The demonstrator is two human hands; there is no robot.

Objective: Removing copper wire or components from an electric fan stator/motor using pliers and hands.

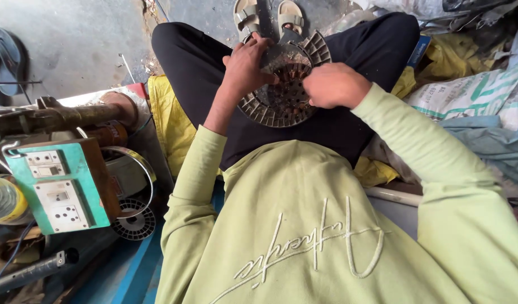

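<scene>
Currently, the work is at the winding-handling stage: a round finned motor part (285, 84) with copper windings at its centre rests on the person's lap, over the black trousers (349, 124). The left hand (245, 67) is closed around its upper left rim, thumb over the face, steadying it. The right hand (333, 85) is curled, fingers pressed against the centre; whether they pinch a wire cannot be told. Judged from this, the next move calls for a firm left grip and fine fingertip work at the coils.
</scene>
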